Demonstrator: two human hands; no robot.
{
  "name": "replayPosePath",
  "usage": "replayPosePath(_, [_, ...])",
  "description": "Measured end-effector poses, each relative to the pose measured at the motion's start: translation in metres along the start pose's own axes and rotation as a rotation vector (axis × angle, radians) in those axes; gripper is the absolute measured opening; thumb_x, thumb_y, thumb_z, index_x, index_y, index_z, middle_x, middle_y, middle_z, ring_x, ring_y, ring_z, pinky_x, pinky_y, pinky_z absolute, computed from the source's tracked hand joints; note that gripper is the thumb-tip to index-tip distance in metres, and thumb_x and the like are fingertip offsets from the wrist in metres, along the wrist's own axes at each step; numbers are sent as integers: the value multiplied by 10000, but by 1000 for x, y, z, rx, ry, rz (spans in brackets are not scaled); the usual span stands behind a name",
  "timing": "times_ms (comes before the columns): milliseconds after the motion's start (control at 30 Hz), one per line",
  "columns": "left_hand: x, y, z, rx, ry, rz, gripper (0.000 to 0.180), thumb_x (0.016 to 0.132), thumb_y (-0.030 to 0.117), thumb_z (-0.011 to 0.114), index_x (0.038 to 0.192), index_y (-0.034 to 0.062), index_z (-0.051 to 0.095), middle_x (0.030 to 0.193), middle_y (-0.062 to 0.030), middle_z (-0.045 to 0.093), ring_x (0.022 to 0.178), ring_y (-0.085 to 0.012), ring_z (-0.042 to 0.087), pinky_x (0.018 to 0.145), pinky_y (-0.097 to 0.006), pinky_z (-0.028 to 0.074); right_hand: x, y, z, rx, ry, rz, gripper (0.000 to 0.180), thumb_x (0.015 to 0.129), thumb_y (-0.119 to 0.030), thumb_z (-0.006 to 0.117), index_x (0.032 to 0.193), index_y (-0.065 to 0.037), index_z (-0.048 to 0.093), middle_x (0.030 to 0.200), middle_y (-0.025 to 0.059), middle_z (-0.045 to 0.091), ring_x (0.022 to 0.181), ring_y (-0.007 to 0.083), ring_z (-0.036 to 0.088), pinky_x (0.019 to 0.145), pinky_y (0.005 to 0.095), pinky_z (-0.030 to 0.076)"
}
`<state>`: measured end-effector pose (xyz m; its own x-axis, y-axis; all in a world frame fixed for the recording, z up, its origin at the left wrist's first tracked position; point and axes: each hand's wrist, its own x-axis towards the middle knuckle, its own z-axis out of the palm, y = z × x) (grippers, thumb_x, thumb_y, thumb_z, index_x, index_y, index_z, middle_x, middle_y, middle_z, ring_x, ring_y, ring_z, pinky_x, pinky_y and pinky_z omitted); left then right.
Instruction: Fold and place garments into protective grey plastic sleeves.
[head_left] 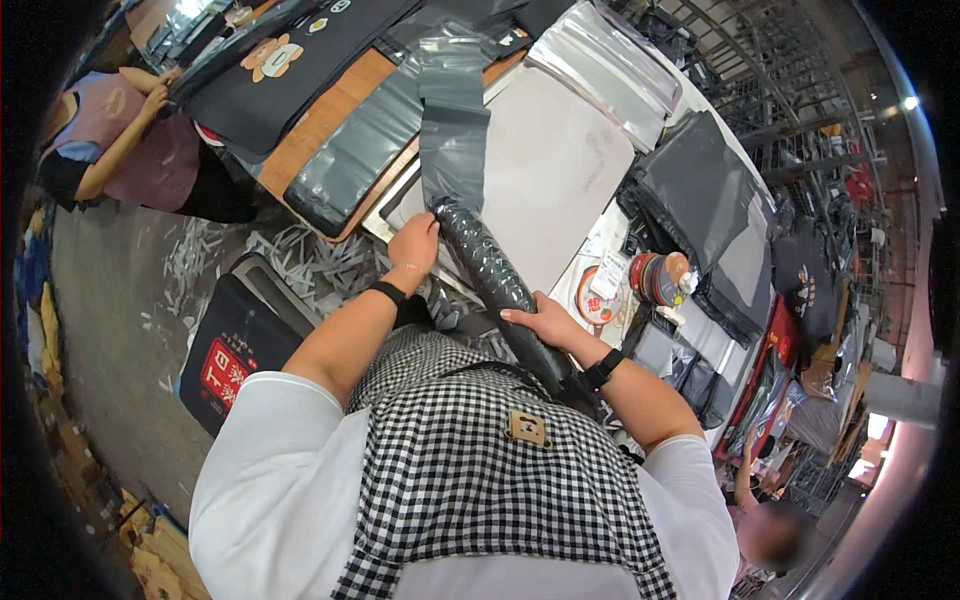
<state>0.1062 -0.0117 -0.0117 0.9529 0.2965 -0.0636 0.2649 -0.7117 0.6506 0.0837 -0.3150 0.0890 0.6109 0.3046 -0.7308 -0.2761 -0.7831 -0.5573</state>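
Observation:
A long, shiny black plastic-wrapped roll slants across the front of my body, its lower end close to my apron. From its upper end a flat grey plastic sleeve runs away over the table. My left hand is closed at the roll's upper end, pinching the plastic near where the sleeve begins. Lower down, my right hand grips the roll with the thumb on top; its other fingers are partly hidden. What lies inside the plastic cannot be seen.
A pale board covers the table ahead. Tape rolls and stacked dark plastic packs lie to the right. Paper strips litter the floor near a dark printed mat. One co-worker stands far left, another lower right.

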Motion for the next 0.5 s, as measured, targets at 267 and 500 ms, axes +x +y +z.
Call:
replayPosePath(267, [-10, 2, -7, 115, -45, 327, 140, 963, 172, 657, 1059, 72, 679, 1047, -112, 703, 897, -392, 698, 750, -513, 569, 6, -5, -9, 247, -35, -59, 877, 894, -593, 779, 1338, 136, 579, 1172, 279, 711, 1043, 327, 721, 921, 408, 560])
replayPosePath(500, [-3, 28, -5, -52, -87, 124, 175, 953, 167, 670, 1053, 47, 749, 1031, -183, 730, 933, -423, 701, 812, -517, 558, 2, -15, -14, 522, -97, -194, 753, 947, -477, 779, 1378, 103, 566, 1206, 218, 706, 1056, 266, 702, 925, 378, 555])
